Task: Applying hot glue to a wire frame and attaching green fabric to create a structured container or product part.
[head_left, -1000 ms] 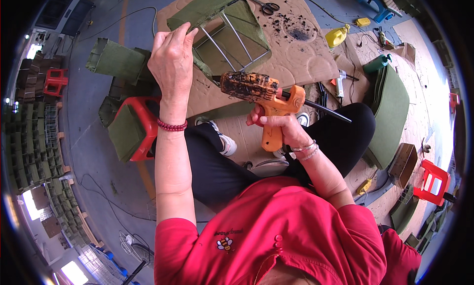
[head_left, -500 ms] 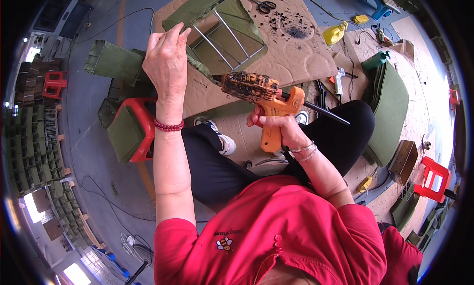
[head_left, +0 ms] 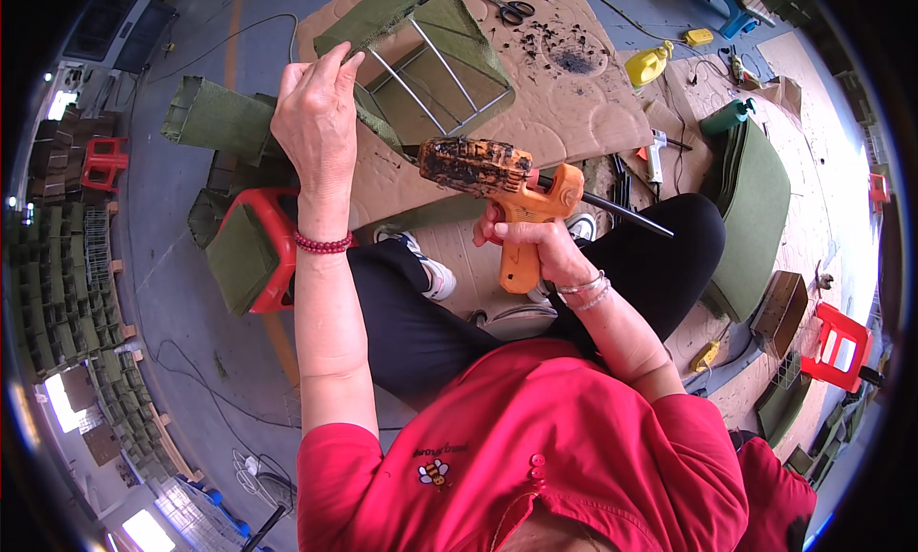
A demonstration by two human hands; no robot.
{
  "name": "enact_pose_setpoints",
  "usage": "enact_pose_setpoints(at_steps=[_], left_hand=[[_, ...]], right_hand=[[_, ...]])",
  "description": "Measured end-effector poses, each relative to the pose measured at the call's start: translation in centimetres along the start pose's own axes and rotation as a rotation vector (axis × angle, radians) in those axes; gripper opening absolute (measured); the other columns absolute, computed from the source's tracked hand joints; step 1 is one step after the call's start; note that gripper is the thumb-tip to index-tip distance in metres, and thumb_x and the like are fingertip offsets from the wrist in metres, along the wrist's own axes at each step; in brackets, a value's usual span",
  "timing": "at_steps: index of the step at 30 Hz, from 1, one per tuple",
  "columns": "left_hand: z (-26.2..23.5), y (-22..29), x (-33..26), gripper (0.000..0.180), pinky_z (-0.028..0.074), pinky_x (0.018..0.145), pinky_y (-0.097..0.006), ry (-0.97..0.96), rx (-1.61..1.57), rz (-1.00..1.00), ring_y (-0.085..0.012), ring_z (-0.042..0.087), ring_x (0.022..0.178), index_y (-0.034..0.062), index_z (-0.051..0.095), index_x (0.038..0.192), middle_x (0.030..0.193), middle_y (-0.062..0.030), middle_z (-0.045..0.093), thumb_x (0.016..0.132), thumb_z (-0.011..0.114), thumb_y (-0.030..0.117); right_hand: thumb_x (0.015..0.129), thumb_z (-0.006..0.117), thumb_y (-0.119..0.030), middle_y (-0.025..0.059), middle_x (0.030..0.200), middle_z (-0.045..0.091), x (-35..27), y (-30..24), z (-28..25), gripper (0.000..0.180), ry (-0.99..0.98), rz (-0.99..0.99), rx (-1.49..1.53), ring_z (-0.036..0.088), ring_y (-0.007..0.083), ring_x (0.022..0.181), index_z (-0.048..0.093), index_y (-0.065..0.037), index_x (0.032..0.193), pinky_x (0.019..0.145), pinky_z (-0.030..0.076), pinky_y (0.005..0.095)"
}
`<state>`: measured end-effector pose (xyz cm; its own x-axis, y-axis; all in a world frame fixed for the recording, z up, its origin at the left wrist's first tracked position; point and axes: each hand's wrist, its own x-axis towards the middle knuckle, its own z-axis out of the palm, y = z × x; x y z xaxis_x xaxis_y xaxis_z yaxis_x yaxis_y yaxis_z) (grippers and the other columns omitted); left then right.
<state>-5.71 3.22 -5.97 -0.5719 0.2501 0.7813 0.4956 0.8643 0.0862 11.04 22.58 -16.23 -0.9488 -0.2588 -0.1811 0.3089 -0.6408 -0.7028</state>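
Observation:
My right hand (head_left: pixel 543 246) grips the handle of an orange hot glue gun (head_left: pixel 541 205). Dark residue coats its front, and a black glue stick (head_left: pixel 626 213) sticks out of the back. A green fabric-covered box (head_left: pixel 382 21) with metal wires across its opening rests tilted on the cardboard-topped table. My left hand (head_left: pixel 316 112) pinches the near left edge of its fabric between thumb and fingers. The glue gun's nose is close to the box's near lower corner; whether they touch I cannot tell.
Scissors (head_left: pixel 514 11) and black scraps (head_left: pixel 574 62) lie on the cardboard (head_left: pixel 583 121). To the right are a yellow bottle (head_left: pixel 649 65), a white glue gun (head_left: pixel 656 156) and stacked green panels (head_left: pixel 755 217). A red stool (head_left: pixel 277 241) with green pieces stands at left.
The glue gun and my right hand have shifted slightly left. My left hand has moved a little left and up, still pinching the box's fabric edge.

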Motion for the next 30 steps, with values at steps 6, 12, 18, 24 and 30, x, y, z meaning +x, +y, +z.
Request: enact_pose_setpoints(at_steps=[6, 12, 18, 24, 30], left_hand=[[0.0, -0.3, 0.0, 0.016, 0.054, 0.063, -0.033, 0.010, -0.001, -0.021, -0.0189, 0.064, 0.076, 0.0099, 0.075, 0.097, 0.075, -0.0057, 0.068, 0.084, 0.075, 0.018], [-0.4, -0.4, -0.2, 0.016, 0.053, 0.063, -0.033, -0.006, -0.044, -0.056, -0.0190, 0.064, 0.075, 0.0098, 0.076, 0.099, 0.075, -0.0062, 0.067, 0.085, 0.074, 0.018], [-0.9, -1.0, -0.8, 0.017, 0.052, 0.064, -0.033, -0.016, -0.087, -0.055, -0.0192, 0.063, 0.074, 0.0074, 0.075, 0.101, 0.075, -0.0072, 0.066, 0.087, 0.072, 0.015], [-1.4, -1.7, -1.7, 0.018, 0.049, 0.062, -0.035, -0.036, -0.094, -0.087, -0.0200, 0.060, 0.072, 0.0059, 0.075, 0.103, 0.077, -0.0083, 0.064, 0.088, 0.071, 0.015], [-1.4, -2.1, -1.9, 0.020, 0.047, 0.064, -0.034, -0.046, -0.129, -0.093, -0.0169, 0.057, 0.069, 0.0101, 0.074, 0.110, 0.080, -0.0060, 0.061, 0.094, 0.066, 0.018]], right_hand=[[0.078, 0.069, -0.011, 0.0090, 0.086, 0.061, -0.1, 0.0, -0.1, 0.025, 0.030, -0.017, -0.035, 0.063, 0.0242, 0.087, 0.057, -0.003, 0.098, 0.084, 0.048, 0.0369], [0.078, 0.069, -0.011, 0.0089, 0.086, 0.062, -0.4, 0.2, -0.3, 0.028, 0.028, -0.022, -0.063, 0.063, 0.0233, 0.086, 0.057, -0.003, 0.101, 0.082, 0.048, 0.0362], [0.079, 0.067, 0.003, 0.0077, 0.088, 0.062, -1.2, 0.0, -0.2, 0.039, 0.055, 0.004, -0.074, 0.065, 0.0219, 0.084, 0.053, -0.003, 0.114, 0.080, 0.050, 0.0354], [0.081, 0.067, 0.003, 0.0064, 0.090, 0.062, -1.3, 0.7, 0.0, 0.035, 0.006, -0.022, -0.040, 0.064, 0.0199, 0.086, 0.054, -0.003, 0.114, 0.080, 0.053, 0.0365], [0.084, 0.065, 0.003, 0.0060, 0.091, 0.061, -1.0, 1.3, 0.3, 0.030, -0.016, -0.010, -0.077, 0.063, 0.0183, 0.087, 0.055, -0.002, 0.111, 0.081, 0.052, 0.0351]])
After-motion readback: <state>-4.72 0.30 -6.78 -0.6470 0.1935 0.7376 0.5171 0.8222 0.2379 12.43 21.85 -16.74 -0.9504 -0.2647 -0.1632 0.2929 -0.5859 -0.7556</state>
